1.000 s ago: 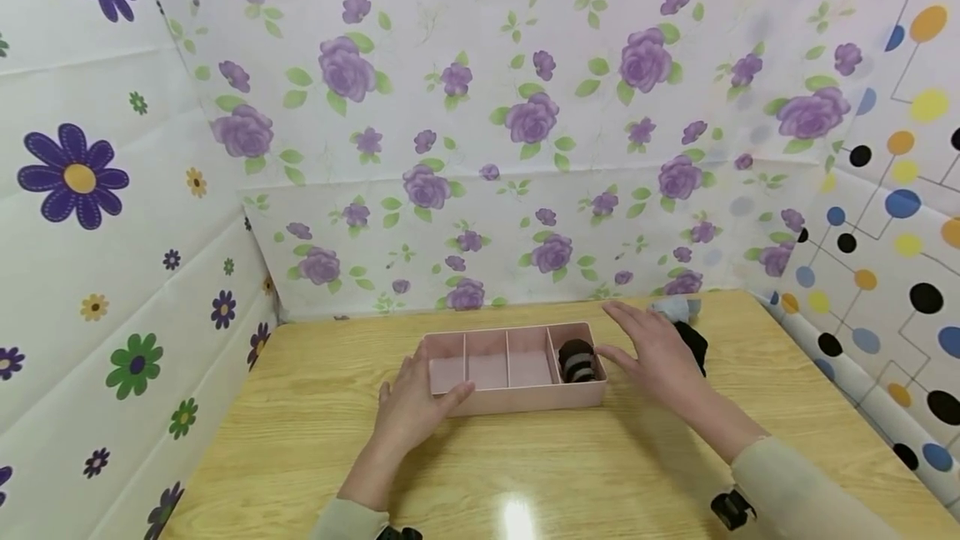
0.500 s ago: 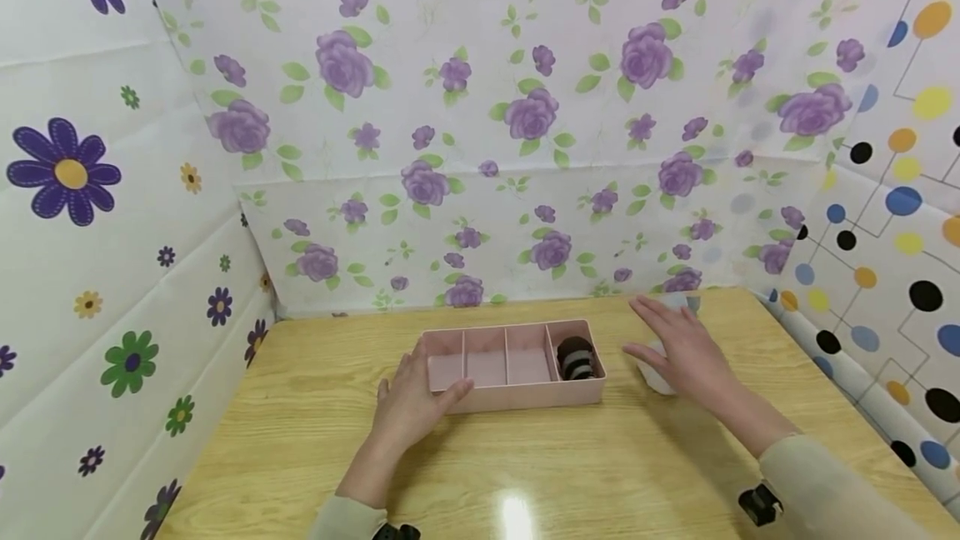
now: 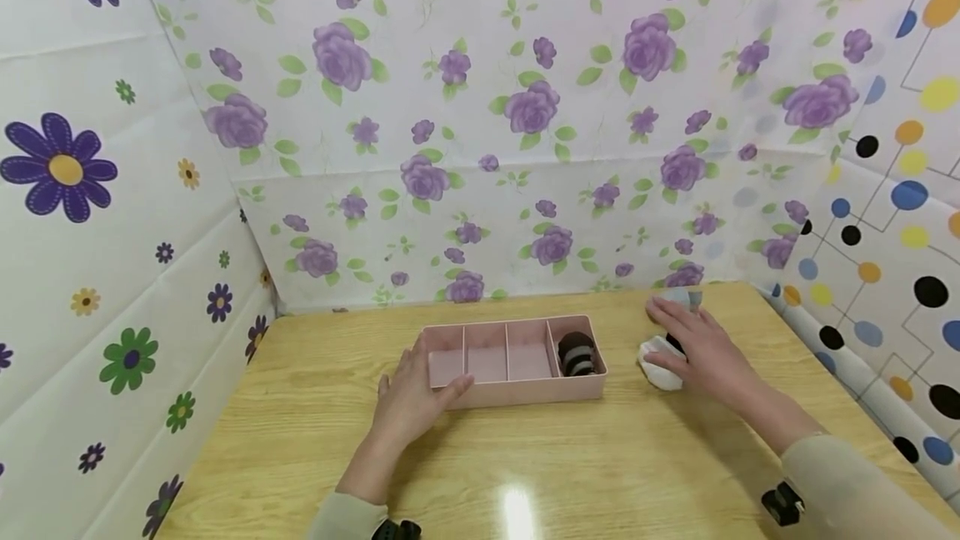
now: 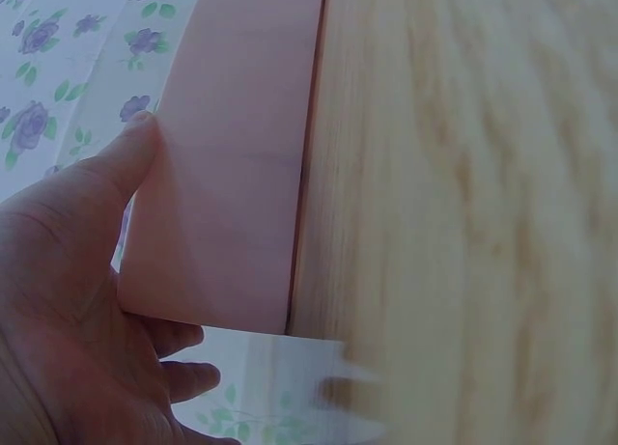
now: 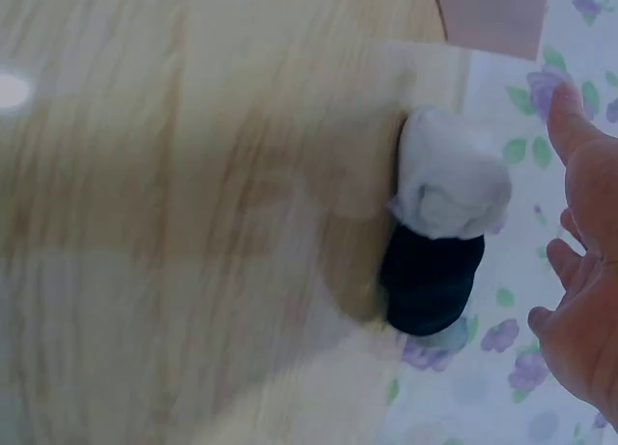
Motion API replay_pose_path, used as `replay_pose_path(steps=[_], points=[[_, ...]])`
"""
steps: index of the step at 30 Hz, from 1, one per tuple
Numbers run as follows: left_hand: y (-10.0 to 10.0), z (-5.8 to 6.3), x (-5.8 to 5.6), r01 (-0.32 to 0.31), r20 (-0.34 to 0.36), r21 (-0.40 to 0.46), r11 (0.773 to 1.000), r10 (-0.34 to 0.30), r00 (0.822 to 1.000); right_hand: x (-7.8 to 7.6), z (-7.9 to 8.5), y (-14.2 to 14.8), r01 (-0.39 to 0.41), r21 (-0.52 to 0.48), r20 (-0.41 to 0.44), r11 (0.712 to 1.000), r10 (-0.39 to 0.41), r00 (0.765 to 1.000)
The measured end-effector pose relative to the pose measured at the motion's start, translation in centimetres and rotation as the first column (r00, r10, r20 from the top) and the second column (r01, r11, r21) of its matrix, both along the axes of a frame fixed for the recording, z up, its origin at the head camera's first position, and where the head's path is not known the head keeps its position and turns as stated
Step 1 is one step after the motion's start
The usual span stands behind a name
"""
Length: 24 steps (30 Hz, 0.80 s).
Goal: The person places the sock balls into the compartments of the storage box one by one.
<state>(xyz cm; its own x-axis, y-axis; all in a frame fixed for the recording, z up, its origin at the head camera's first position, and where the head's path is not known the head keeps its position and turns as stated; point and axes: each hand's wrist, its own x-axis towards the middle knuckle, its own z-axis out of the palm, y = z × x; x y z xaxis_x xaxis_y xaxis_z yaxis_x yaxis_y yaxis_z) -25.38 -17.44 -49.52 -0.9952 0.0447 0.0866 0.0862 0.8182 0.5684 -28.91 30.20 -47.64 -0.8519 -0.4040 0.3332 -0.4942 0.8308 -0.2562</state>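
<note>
My left hand (image 3: 408,407) holds the left front corner of a pink divided box (image 3: 525,392), its thumb on the front rim and fingers along the end wall. A dark brown and grey striped sock bundle (image 3: 577,354) sits in the rightmost compartment. My right hand (image 3: 701,357) hovers right of the box with fingers extended and nothing in its grasp. It partly covers a white sock bundle (image 3: 654,377) and a black sock bundle (image 3: 674,343) in the head view. Both the white and the black bundle lie side by side in the right wrist view.
A light blue-grey bundle (image 3: 684,297) lies at the back of the wooden table (image 3: 600,457), behind my right hand. The box's other three compartments show bare floors. Flower-patterned sheets (image 3: 450,190) rise behind and at the left, a dotted sheet (image 3: 892,273) at the right.
My right hand has moved right, away from the striped bundle in the box, to above the white and black bundles. My left hand has stayed on the box.
</note>
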Motion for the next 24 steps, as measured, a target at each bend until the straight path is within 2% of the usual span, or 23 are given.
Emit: replay_pose_path(steps=[8, 24], points=[[-0.2, 0.0, -0.1, -0.008, 0.009, -0.007, 1.000, 0.008, 1.000, 0.0, -1.0, 1.1, -0.040, 0.007, 0.019, 0.999, 0.040, 0.999], [-0.2, -0.2, 0.1, -0.005, 0.009, 0.005, 1.000, 0.005, 1.000, 0.4, -3.0, 2.7, -0.051, 0.019, 0.081, 0.999, 0.049, 0.996]])
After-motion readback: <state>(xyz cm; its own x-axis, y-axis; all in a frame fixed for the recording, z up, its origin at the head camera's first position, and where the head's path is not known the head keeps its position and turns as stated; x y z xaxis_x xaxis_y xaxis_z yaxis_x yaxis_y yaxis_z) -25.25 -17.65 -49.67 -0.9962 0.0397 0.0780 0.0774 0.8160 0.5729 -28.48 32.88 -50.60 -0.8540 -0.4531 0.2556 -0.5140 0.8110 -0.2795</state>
